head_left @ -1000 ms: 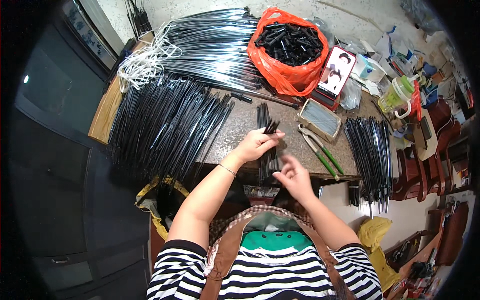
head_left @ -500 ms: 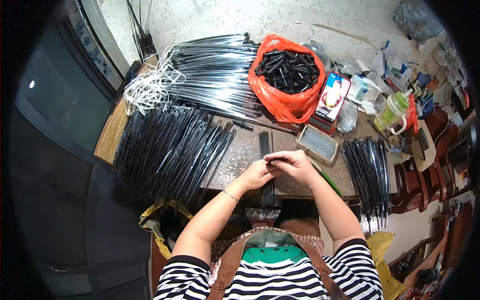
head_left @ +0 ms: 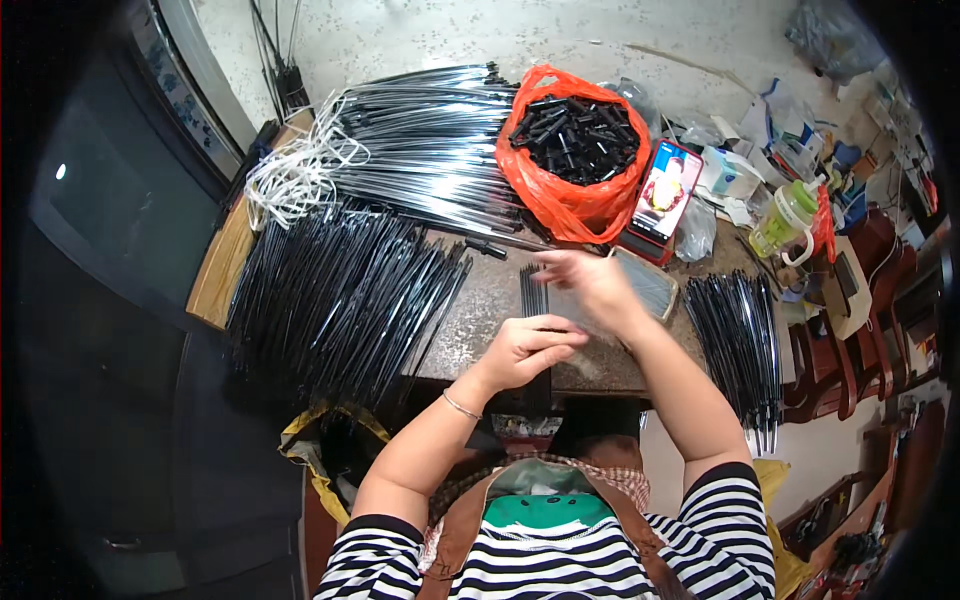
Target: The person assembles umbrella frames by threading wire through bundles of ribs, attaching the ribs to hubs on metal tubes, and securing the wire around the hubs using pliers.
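My left hand [head_left: 525, 352] is closed over a small row of thin black rods [head_left: 533, 288] lying on the table. Its thumb and fingers press together, and whatever they pinch is too small to make out. Smeared by motion, my right hand [head_left: 598, 292] hovers just beyond and to the right, beside a shallow box of fine grey strands [head_left: 648, 283]. The blur hides whether its fingers hold anything. A short black tubular piece [head_left: 486, 249] lies beyond the rods.
Thick bundles of black rods [head_left: 335, 300] lie left and more rods [head_left: 735, 345] right. Behind are shiny rods [head_left: 430, 150], white ties [head_left: 300, 175] and a red bag [head_left: 565, 215] of black tubular pieces. A phone [head_left: 662, 195] and a green bottle [head_left: 783, 222] stand right.
My hands have come apart. The right one has moved away from me toward the box, while the left has drawn slightly nearer to me, its fingers still closed.
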`<state>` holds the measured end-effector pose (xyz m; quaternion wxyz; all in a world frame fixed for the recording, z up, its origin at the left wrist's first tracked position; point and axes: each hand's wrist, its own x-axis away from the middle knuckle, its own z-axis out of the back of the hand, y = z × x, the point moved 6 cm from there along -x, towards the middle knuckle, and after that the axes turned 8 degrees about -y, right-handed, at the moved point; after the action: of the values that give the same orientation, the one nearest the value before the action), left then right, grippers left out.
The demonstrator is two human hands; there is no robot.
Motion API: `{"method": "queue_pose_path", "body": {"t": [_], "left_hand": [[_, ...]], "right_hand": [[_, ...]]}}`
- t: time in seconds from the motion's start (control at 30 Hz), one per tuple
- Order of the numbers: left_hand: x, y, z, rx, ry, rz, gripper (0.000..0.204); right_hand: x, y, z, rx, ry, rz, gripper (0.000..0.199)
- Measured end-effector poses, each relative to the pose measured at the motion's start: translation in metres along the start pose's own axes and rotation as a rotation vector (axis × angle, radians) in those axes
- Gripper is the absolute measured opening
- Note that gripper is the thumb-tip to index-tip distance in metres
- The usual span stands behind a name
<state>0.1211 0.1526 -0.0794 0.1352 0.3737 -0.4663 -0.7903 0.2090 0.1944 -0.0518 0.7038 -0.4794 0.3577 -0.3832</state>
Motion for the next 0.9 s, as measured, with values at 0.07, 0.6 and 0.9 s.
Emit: {"method": "queue_pose_path", "body": {"t": [0.07,0.6,0.9], "left_hand": [[0.005,-0.001,0.006,-0.016,0.042,-0.050,0.015],[-0.012,-0.003,0.014,-0.013,0.174,-0.026,0.011],[-0.012,-0.012,0.007,0.005,0.174,-0.004,0.011]], "right_hand": [[0.012,-0.005,0.041,0.511,0.289,-0.253,0.022],[0.056,-0.012,0.032,0.458,0.291,0.156,0.013],[0.064,-0.026,0.005,0.699,0.294,0.226,0.020]]}}
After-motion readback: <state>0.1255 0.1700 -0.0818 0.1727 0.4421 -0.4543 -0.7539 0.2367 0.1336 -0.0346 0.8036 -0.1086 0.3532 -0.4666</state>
